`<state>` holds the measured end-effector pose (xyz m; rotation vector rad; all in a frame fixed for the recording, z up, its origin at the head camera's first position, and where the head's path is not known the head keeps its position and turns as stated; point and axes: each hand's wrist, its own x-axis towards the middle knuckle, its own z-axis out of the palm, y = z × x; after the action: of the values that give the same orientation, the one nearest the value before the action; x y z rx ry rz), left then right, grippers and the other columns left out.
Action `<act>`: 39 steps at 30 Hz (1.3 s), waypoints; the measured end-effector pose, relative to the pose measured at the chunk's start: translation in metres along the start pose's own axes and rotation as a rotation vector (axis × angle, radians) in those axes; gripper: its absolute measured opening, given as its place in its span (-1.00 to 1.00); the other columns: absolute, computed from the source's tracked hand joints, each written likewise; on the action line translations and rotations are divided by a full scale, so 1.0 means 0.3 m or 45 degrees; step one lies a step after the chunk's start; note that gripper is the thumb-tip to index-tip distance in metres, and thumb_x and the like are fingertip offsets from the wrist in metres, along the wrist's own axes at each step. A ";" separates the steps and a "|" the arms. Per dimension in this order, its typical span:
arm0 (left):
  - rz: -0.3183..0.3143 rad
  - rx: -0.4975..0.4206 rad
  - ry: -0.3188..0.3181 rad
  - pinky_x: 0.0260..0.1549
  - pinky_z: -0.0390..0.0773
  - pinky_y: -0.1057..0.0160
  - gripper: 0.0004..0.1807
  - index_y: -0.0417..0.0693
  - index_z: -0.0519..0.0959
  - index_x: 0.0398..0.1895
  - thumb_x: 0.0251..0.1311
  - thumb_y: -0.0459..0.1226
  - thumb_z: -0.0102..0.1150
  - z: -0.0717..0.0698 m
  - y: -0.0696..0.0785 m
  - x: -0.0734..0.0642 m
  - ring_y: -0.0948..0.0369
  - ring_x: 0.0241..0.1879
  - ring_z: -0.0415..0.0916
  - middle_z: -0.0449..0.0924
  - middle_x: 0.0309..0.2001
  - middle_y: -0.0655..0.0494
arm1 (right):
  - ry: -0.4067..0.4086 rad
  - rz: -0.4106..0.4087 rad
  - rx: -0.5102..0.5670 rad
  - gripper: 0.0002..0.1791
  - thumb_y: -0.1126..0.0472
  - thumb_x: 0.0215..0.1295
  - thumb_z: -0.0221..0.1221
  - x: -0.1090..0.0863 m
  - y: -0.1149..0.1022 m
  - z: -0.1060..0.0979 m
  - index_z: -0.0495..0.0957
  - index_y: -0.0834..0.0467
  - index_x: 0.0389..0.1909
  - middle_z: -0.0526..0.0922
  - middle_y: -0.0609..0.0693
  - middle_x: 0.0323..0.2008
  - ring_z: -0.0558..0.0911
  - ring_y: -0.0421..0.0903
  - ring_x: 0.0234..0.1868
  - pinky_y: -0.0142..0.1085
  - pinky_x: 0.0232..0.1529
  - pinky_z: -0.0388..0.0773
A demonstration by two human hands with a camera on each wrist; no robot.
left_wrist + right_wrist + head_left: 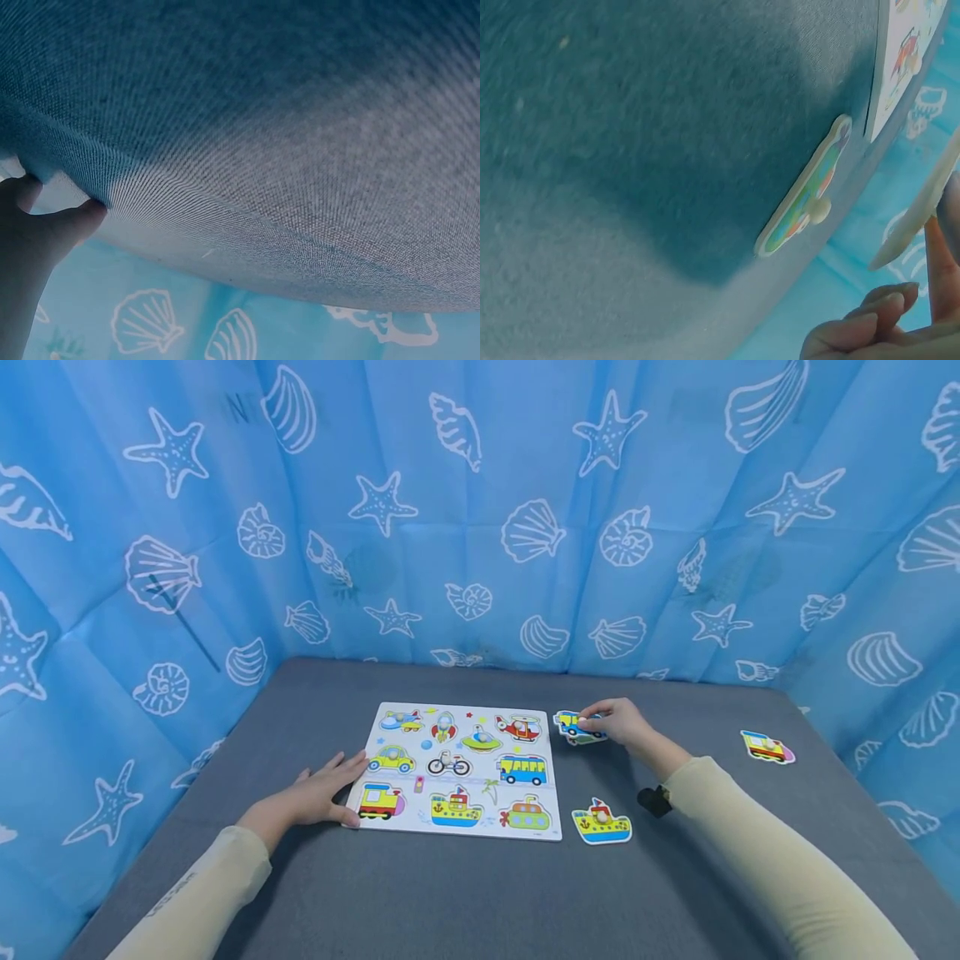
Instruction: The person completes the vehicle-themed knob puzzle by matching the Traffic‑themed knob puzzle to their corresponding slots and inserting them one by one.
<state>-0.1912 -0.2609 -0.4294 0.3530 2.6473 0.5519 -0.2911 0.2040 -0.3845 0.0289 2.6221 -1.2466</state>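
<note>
“1 bare right hand [624,727] above a grey table [322,893]. Saw what in it?”

“Saw a blue bus piece [568,722], clamped between thumb and fingertips. Held it just right of the white puzzle board [491,832], over a green piece [795,199] on the table.”

“Caught the other fingers in the right wrist view?”

“Saw them curled in, with the pinched piece cut off at the edge of that view. Noticed the green piece flat below, knob upward, apart from the board.”

“And the left hand [315,793]?”

“Rested along the board's left edge, with fingers spread apart and the thumb touching near the lower left corner. Showed only partly, and darkly, in the left wrist view.”

“Counted more loose pieces?”

“Counted 2: a boat piece [602,827] just beside the board's lower right corner, and a train piece [767,747] well apart, near the table's right edge. Made out a knobbed rocket [442,730] and a knobbed helicopter [519,730] on the board.”

“Noticed anything behind?”

“Saw a blue curtain [465,460] with white shells and starfish.”
</note>
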 end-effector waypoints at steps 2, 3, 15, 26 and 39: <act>-0.005 -0.002 0.000 0.19 -0.30 -0.50 0.20 -0.08 -0.01 0.54 -0.08 0.20 0.39 0.000 0.003 -0.002 -0.25 0.47 -0.33 -0.13 0.54 -0.12 | 0.003 0.001 0.019 -0.68 0.22 0.34 0.22 -0.001 -0.008 0.012 0.59 0.35 0.00 0.27 0.34 0.32 0.20 0.31 0.33 0.17 0.24 0.25; -0.007 -0.006 0.001 0.19 -0.30 -0.50 0.20 -0.08 -0.01 0.54 -0.08 0.20 0.39 0.000 0.004 -0.003 -0.25 0.47 -0.33 -0.13 0.54 -0.12 | 0.004 -0.002 0.022 -0.69 0.22 0.34 0.22 -0.003 -0.013 0.018 0.59 0.34 0.00 0.28 0.34 0.31 0.21 0.31 0.33 0.16 0.23 0.25; -0.009 -0.001 0.023 0.20 -0.29 -0.50 0.20 -0.09 0.00 0.54 -0.09 0.20 0.40 0.005 0.005 -0.006 -0.25 0.47 -0.32 -0.12 0.53 -0.12 | -0.017 -0.006 0.056 -0.73 0.24 0.31 0.25 -0.007 -0.047 0.091 0.62 0.31 -0.05 0.44 0.26 0.13 0.39 0.13 0.04 -0.05 -0.02 0.41; -0.008 -0.002 0.020 0.20 -0.31 -0.50 0.20 -0.10 0.01 0.53 -0.09 0.18 0.40 0.000 0.009 -0.009 -0.25 0.47 -0.33 -0.13 0.53 -0.13 | -0.076 -0.075 -0.029 -0.75 0.22 0.25 0.31 -0.015 -0.069 0.124 0.66 0.29 -0.13 0.54 0.22 0.00 0.45 0.10 -0.04 -0.07 -0.06 0.42; -0.020 -0.011 0.010 0.22 -0.33 -0.48 0.20 -0.11 -0.01 0.53 -0.08 0.17 0.41 -0.007 0.017 -0.010 -0.24 0.47 -0.35 -0.14 0.54 -0.13 | -0.210 -0.079 -0.099 -0.82 0.23 0.21 0.34 -0.016 -0.081 0.178 0.68 0.23 -0.21 0.57 0.13 -0.11 0.45 0.03 -0.14 -0.20 -0.18 0.40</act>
<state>-0.1887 -0.2579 -0.4244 0.3273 2.6521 0.5608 -0.2785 0.1480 -0.3973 -0.1624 2.5430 -1.1142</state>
